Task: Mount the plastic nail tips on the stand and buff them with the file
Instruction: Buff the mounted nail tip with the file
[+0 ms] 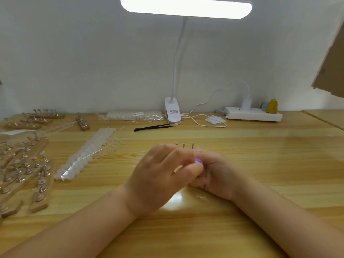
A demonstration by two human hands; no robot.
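Observation:
My left hand (160,174) and my right hand (216,174) meet at the middle of the wooden table (260,164). Between them shows the rounded end of a small purple file (198,160); the rest of it is hidden. My left thumb and fingers pinch at that end, and my right hand's fingers curl round the part below. Right behind my hands stand three metal pegs of a stand (184,144), whose base is hidden. A long strip of clear plastic nail tips (87,155) lies to the left.
Several wooden stands with metal pegs (28,164) crowd the left edge. A bag of nail tips (134,115), black tweezers (152,127), a clip lamp (173,112) with its cable and a white power strip (253,113) line the back by the wall.

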